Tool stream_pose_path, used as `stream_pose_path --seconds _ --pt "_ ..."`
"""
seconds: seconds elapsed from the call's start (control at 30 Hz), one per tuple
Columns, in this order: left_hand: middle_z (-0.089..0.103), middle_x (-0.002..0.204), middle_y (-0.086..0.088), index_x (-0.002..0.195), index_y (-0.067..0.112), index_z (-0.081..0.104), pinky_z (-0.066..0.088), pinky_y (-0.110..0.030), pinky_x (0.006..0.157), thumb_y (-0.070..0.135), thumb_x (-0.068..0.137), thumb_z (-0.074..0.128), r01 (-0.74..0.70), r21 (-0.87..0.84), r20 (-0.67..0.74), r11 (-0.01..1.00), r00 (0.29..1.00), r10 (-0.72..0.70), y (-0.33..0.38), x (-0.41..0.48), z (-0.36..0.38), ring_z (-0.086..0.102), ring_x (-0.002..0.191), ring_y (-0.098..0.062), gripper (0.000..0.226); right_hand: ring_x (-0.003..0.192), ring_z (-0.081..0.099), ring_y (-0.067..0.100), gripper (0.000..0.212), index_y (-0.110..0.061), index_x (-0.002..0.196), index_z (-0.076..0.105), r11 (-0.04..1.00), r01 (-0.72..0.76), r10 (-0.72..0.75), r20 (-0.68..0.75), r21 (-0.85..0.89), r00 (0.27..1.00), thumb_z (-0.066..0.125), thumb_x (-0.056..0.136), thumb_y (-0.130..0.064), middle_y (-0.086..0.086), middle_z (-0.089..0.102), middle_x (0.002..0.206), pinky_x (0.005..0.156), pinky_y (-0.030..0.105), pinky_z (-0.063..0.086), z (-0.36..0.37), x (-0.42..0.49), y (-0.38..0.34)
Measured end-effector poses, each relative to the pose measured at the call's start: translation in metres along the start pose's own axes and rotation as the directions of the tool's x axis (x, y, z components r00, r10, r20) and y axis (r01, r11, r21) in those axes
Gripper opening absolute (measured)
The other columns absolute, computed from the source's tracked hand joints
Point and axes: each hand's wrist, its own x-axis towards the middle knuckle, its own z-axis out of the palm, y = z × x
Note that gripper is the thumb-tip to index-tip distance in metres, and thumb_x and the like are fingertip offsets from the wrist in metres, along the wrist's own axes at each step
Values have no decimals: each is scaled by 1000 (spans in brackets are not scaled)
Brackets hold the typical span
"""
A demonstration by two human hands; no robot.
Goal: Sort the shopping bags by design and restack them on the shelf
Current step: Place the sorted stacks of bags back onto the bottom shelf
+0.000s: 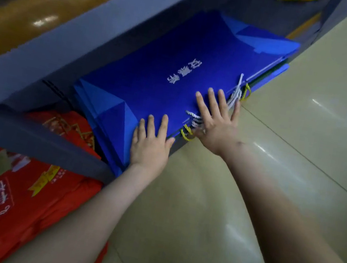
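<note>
Both hands flat, fingers spread, gripping nothing: left hand [150,144] presses the near edge of the blue bag stack [172,80] on the grey shelf [74,30]; right hand [215,120], at 2 o'clock from it, lies on the white cord handles [236,93]. Two yellow cord loops [187,133] show beneath. Bag count unreadable, edges overlapping. Red bags [2,201] at 7 o'clock on the lower level, cut off by the frame.

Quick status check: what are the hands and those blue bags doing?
Left hand and right hand open, flat on blue bag stack. Stack on grey shelf, front edge overhanging. Cord handles under right fingers.
</note>
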Motion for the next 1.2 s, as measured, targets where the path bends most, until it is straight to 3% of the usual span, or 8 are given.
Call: stream_pose_path --seconds 0.07,0.17,0.23,0.47,0.8,1.0,1.2 --pt "12 156 -18 152 14 5 9 -40 116 37 101 29 -15 -46 -6 999 1000 15 7 -11 -12 11 144 -33 61 146 8 28 77 -22 152 7 985 -56 39 105 165 994 53 91 -24 7 7 159 115 52 13 -8 -25 -17" --pt "16 156 -17 152 23 6 10 -38 116 20 101 32 -116 -149 5 982 993 118 19 -43 -33 15 143 -31 57 134 33 31 69 -8 150 14 768 -364 256 268 527 929 47 91 0 16 25 151 101 33 31 -39 -74 -43" --pt "19 155 -16 152 26 9 15 -38 115 18 100 34 -178 -242 76 954 977 201 26 -75 -49 21 141 -32 58 130 37 31 60 -2 147 22 694 -481 350 333 535 875 46 91 0 17 33 146 97 30 31 -68 -110 -57" --pt "16 157 -8 151 20 14 21 -33 112 22 98 36 -183 -303 349 935 892 287 49 -194 -126 24 140 -24 58 128 38 31 56 -3 141 35 687 -563 364 454 459 813 48 87 -4 17 42 139 99 32 30 -178 -216 -103" --pt "29 151 -9 148 15 26 28 -35 110 22 97 42 -34 -338 419 940 890 182 23 -329 -229 33 135 -26 54 131 32 26 54 -9 145 26 901 -374 187 584 218 790 42 94 -17 10 35 143 104 37 33 -316 -313 -157" --pt "32 149 -8 147 16 26 30 -35 104 22 98 41 27 -343 435 939 891 133 -8 -382 -259 38 130 -28 52 130 33 26 55 -10 145 25 967 -227 96 654 118 751 42 93 -10 9 35 142 101 36 34 -351 -356 -193" --pt "32 148 -5 146 17 27 30 -34 102 21 98 38 118 -303 394 946 919 12 -85 -444 -298 39 130 -25 50 130 32 26 57 -10 145 23 995 -74 7 696 67 718 41 91 -6 8 33 143 99 36 35 -372 -377 -257"
